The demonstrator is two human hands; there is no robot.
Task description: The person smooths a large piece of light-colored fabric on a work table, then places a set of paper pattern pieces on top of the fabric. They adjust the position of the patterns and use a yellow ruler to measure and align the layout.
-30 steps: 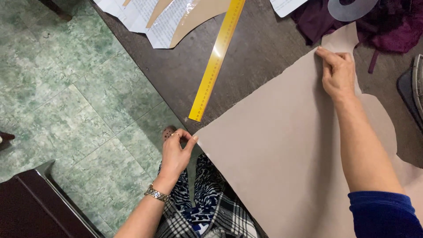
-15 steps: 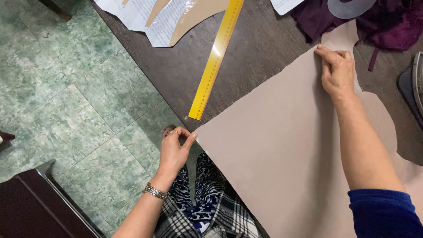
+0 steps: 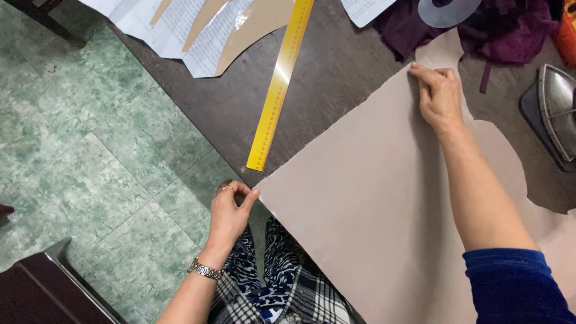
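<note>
Head view, left hand (image 3: 230, 211) pinching beige sheet (image 3: 372, 198) corner, right hand (image 3: 441, 96) pressing flat, fingers together, on far edge, yellow ruler (image 3: 281, 81) lying beside it

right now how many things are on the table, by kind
beige sheet, held by left hand and right hand: 1
yellow ruler: 1
tan pattern pieces: 3
purple cloth: 1
clear curve template: 1
iron: 1
total: 8
</note>
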